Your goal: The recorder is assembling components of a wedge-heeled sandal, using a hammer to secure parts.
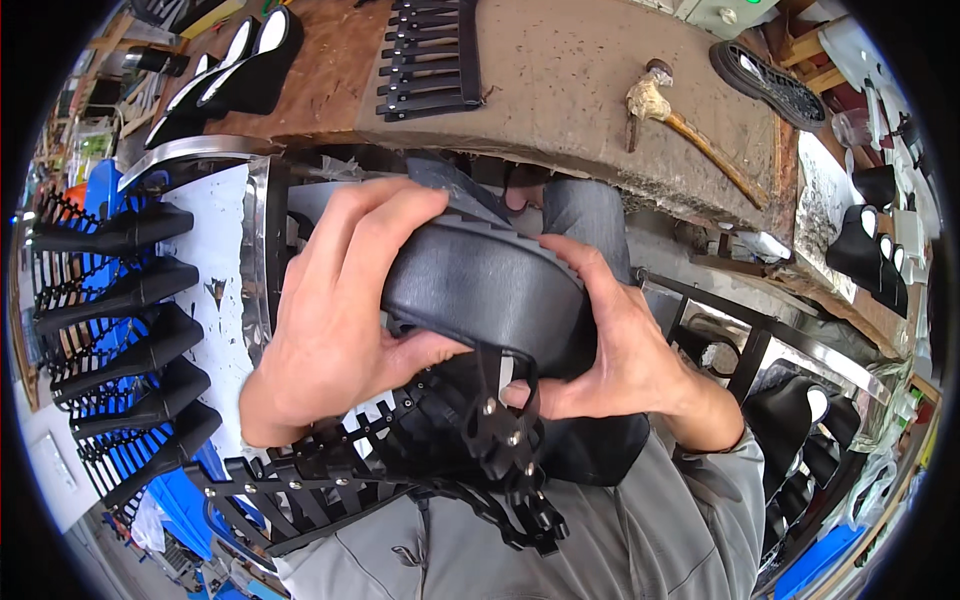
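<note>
Both hands grasp the same piece of work: my left hand and right hand clasp a thick-soled black sandal above my lap, just short of the workbench. Left fingers curl over the ridged tread at the upper edge, the left thumb braced beneath the smooth sidewall; right fingers press along the other end of that tread, the right thumb tucked below, beside the studded straps that dangle toward my grey shirt. Neither hand is released. In my judgement, the step in hand is a steady two-handed hold on the sole, and it goes best with pressure shared evenly between the palms, thumbs kept on the firm rim rather than on the loose straps, and the rounded end facing me for a clear look along the seam. Too hard a squeeze could mark the dark finish; a one-sided grip could let the piece twist. A strapped black upper spreads across my lap at left; whether it joins the held piece, I cannot tell. Beyond, on the bench, lie a wooden-handled hammer, a slatted black strip and a lone black sole.
</note>
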Tool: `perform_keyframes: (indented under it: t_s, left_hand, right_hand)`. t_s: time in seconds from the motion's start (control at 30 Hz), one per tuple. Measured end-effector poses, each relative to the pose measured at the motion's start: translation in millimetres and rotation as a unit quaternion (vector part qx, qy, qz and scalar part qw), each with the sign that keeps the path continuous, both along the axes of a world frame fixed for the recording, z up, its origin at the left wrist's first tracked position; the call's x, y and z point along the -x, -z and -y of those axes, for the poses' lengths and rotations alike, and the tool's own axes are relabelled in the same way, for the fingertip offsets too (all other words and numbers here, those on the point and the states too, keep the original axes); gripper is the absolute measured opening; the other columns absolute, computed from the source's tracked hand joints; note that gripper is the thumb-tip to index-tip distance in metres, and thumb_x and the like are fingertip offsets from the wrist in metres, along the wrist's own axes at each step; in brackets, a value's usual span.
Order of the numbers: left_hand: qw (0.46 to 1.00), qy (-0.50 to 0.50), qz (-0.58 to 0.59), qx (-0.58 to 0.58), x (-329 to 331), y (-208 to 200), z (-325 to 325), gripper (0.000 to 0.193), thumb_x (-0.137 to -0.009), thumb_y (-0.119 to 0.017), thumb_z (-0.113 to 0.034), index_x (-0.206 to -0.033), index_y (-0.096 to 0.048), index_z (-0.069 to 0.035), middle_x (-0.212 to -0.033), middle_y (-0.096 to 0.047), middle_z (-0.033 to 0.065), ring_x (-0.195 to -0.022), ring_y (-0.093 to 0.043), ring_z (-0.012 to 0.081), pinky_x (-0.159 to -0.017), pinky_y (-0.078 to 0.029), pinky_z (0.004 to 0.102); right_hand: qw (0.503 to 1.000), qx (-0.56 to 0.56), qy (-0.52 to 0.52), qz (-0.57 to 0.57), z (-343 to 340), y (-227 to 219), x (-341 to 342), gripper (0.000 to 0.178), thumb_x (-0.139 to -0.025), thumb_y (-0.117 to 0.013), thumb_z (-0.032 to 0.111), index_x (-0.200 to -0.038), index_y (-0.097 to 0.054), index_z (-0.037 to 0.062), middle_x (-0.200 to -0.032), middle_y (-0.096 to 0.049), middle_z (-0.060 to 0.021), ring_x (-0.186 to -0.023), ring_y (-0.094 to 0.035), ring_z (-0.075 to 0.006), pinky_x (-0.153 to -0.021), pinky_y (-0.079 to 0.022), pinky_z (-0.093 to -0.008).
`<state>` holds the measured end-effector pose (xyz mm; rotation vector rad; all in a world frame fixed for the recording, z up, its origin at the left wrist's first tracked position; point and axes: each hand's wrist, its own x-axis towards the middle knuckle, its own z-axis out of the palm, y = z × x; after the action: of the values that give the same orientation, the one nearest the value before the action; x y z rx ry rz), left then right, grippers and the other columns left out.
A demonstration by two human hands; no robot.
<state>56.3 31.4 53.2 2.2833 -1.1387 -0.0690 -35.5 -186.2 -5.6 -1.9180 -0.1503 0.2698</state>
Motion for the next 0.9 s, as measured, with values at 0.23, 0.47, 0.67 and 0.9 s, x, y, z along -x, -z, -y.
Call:
perform_keyframes:
  t_s: [0.23,0.47,0.67,0.9]
  left_hand:
    - [1.0,0.006,0.004,0.024,-5,28,8,0.091,-0.043,-0.088,-0.018,-0.125,-0.052,-0.004,-0.119,-0.053,0.0167,-0.105,-0.057,0.036,-0.086,-0.051,0.0416]
    - [0.986,0.032,0.153,-0.05,0,24,15,0.087,-0.052,-0.085,-0.029,-0.127,-0.051,-0.002,-0.122,-0.048,0.0217,-0.111,-0.051,0.042,-0.092,-0.046,0.0489]
    - [0.994,0.026,0.095,-0.035,-1,47,23,0.096,-0.045,-0.088,-0.03,-0.127,-0.048,-0.002,-0.124,-0.046,0.0218,-0.114,-0.047,0.0426,-0.096,-0.042,0.05]
    - [0.878,-0.114,-0.443,0.143,-68,134,-21,0.075,-0.079,-0.071,-0.013,-0.142,-0.031,-0.005,-0.132,-0.047,0.0147,-0.115,-0.052,0.0219,-0.094,-0.046,0.0386]
  right_hand:
    - [0.998,0.008,0.058,0.009,-4,18,10,0.096,-0.058,-0.083,0.034,-0.134,-0.034,0.0003,-0.116,-0.059,-0.0254,-0.102,-0.062,-0.0418,-0.089,-0.05,-0.0447]
    - [0.998,-0.029,0.043,0.047,-3,23,2,0.102,-0.059,-0.086,0.042,-0.133,-0.033,-0.0042,-0.113,-0.061,-0.0263,-0.1,-0.064,-0.0388,-0.087,-0.051,-0.0431]
    - [0.993,0.019,0.105,-0.041,-8,31,3,0.081,-0.064,-0.082,0.028,-0.126,-0.041,-0.0039,-0.103,-0.065,-0.0201,-0.093,-0.067,-0.0278,-0.084,-0.052,-0.0353]
    - [0.782,-0.516,0.087,-0.339,-34,127,-23,0.046,-0.095,-0.052,0.034,-0.129,-0.051,0.0029,-0.113,-0.062,-0.007,-0.104,-0.058,-0.0156,-0.089,-0.048,-0.0305]
